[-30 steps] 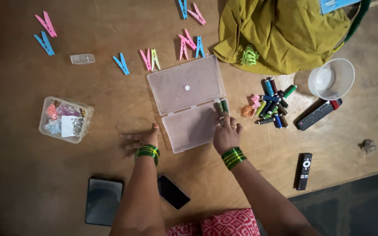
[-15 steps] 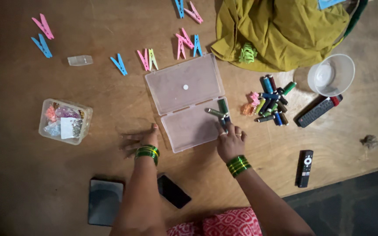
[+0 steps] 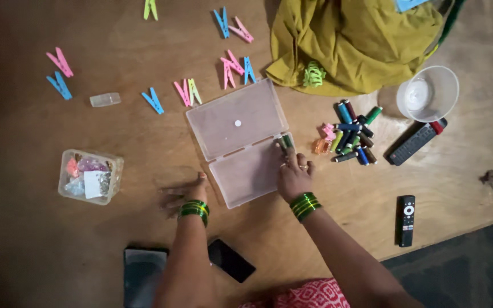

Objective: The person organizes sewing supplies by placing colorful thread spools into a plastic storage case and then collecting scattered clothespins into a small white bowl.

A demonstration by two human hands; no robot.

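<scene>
A clear plastic case (image 3: 241,171) lies open on the wooden table, its lid (image 3: 236,118) folded back. My right hand (image 3: 293,174) rests at the case's right end, fingertips on the green thread spools (image 3: 285,141) lying in its top right corner. My left hand (image 3: 185,191) lies flat on the table, fingers spread, its thumb touching the case's left edge. Both wrists wear green bangles. A heap of thread spools (image 3: 353,137) in several colours lies to the right of the case.
Pink, blue and green clothespins (image 3: 234,64) are scattered behind the case. A yellow cloth (image 3: 360,40), a clear bowl (image 3: 428,94), two remotes (image 3: 406,220), a small tub of trinkets (image 3: 90,175), a phone (image 3: 231,260) and a tablet (image 3: 142,274) lie around.
My right hand moved up the case and pushed the loose spools together into the top right corner. My left hand stayed put. The view shifted slightly downward.
</scene>
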